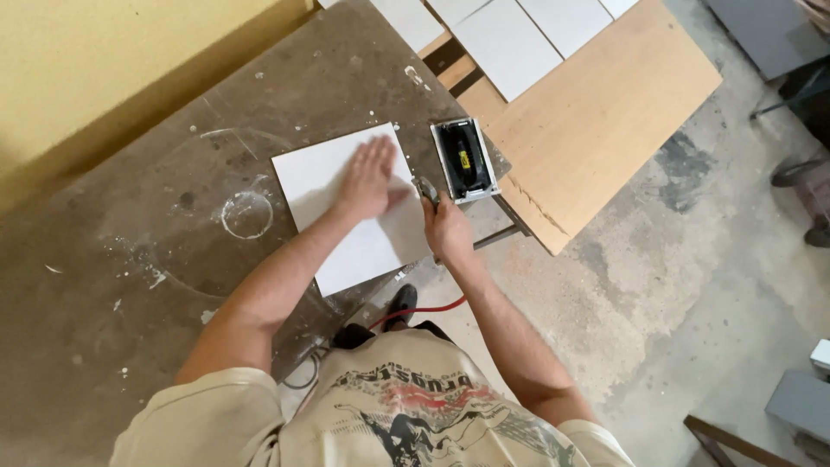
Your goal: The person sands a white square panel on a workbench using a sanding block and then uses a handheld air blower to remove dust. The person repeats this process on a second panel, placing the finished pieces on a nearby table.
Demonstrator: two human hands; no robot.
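A white square tile (322, 183) lies on a stained dark workbench (130, 242). My left hand (367, 177) rests flat on the tile's right part, fingers together, pressing it down. My right hand (447, 227) is at the tile's right edge, closed around a small metal hand tool (426, 189) whose tip touches the tile near my left thumb. A black and grey power tool (464, 159) lies on the bench just to the right of the tile.
A tan wooden board (596, 112) extends to the right of the bench, with several white tiles (510, 39) laid at its far end. A red cable (424, 310) hangs below the bench. The floor is rough concrete (692, 285); a yellow wall (95, 60) is at left.
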